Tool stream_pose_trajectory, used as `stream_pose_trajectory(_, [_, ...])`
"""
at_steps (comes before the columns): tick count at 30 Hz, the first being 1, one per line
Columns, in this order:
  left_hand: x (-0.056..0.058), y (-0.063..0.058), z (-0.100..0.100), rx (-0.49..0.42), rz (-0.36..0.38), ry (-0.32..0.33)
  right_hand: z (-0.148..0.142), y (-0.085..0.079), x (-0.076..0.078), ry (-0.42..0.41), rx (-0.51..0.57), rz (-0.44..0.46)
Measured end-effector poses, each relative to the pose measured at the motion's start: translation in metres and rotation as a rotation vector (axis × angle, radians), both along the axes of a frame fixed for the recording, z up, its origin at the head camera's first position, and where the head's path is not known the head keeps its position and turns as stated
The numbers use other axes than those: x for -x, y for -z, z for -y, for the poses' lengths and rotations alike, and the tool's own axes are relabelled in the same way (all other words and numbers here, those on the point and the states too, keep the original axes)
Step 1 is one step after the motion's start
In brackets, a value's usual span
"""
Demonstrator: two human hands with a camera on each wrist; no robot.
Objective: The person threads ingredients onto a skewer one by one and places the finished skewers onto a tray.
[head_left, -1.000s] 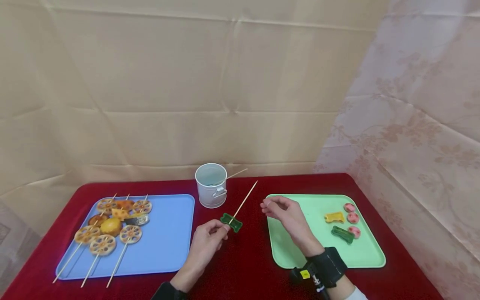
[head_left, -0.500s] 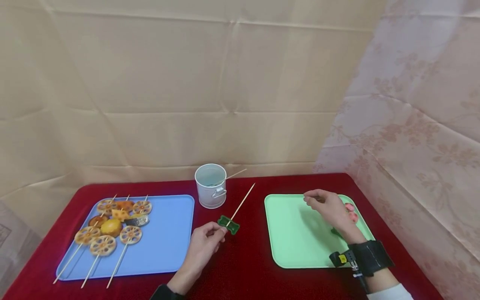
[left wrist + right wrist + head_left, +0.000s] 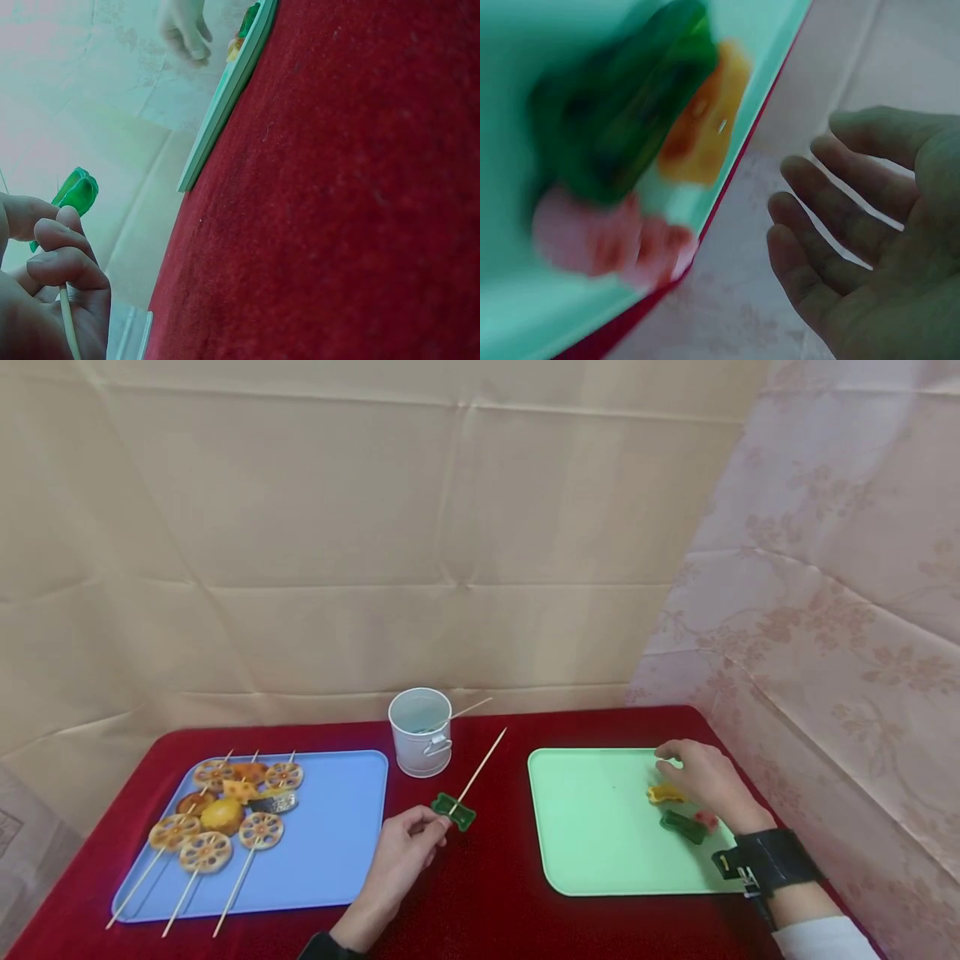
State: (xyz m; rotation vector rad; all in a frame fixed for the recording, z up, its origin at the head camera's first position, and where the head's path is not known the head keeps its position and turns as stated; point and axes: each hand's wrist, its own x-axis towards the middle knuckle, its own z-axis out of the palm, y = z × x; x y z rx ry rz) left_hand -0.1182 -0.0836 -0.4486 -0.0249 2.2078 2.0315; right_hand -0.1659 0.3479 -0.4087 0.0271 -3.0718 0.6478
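- While the left hand [image 3: 401,853] pinches a skewer [image 3: 483,764] through a green piece [image 3: 464,818], the right hand [image 3: 708,778] is empty, fingers loosely spread
- skewer's between the blue tray [image 3: 333,835] and green tray [image 3: 592,827]
- right hand's near the yellow piece [image 3: 663,794]

A table [image 3: 487,910] covered in plush red cloth [image 3: 480,877] carries a blue rectangular tray [image 3: 337,827] at left, a light green rectangular tray [image 3: 588,827] at right and, between the two near the far edge, an upright white bucket [image 3: 420,750], which stands just beside the blue tray's far right corner.
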Motion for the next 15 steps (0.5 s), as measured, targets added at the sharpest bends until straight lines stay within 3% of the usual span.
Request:
stream_pose_trajectory(7, [0.000, 0.000, 0.001, 0.011, 0.000, 0.000, -0.014, 0.002, -0.001, -0.103, -0.130, 0.080])
stream_pose_trajectory(15, [0.000, 0.002, 0.001, 0.010, 0.010, 0.011, -0.018, 0.007, -0.004, -0.106, -0.096, 0.169])
